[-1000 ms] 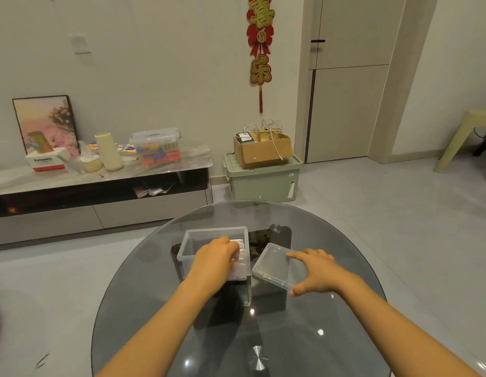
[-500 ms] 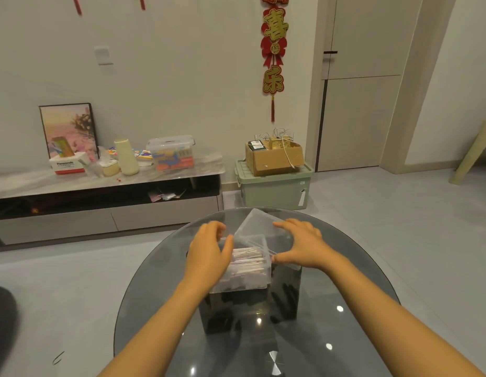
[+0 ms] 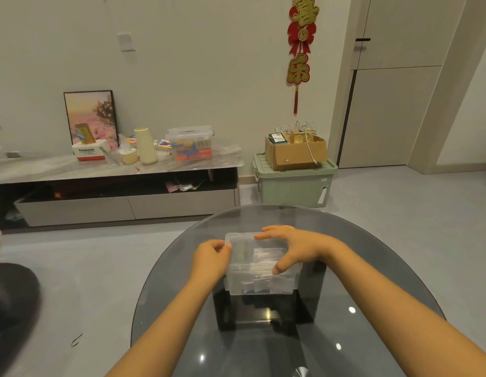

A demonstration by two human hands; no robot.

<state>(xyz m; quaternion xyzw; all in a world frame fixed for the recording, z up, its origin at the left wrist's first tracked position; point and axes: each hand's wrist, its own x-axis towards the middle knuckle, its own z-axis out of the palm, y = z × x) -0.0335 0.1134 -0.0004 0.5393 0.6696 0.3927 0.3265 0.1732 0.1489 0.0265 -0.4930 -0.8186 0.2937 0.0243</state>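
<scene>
Clear box (image 3: pixel 260 278) sits mid tabletop (image 3: pixel 331 349), lid (image 3: pixel 243 242) on. Our left hand (image 3: pixel 209 261) grips its left edge, right hand (image 3: pixel 293 247) clasps the lid w/ thumb in front. Packets (image 3: pixel 266 254) inside: print unreadable. Far carton (image 3: pixel 89 153) reads "Panasonic".

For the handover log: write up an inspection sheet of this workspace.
Surface: round glass table, with light reflections on it.
Job's things: clear box on the table, lid on top of it, papers inside.
Clutter: tissue box, cup and tub on the cabinet.
Hands: left hand grips the box's left end; right hand spans the lid, thumb at its near edge, fingers at the far edge.
Cables: white cables in the carton on the green bin.
Surroundings: picture, red hanging, door.
</scene>
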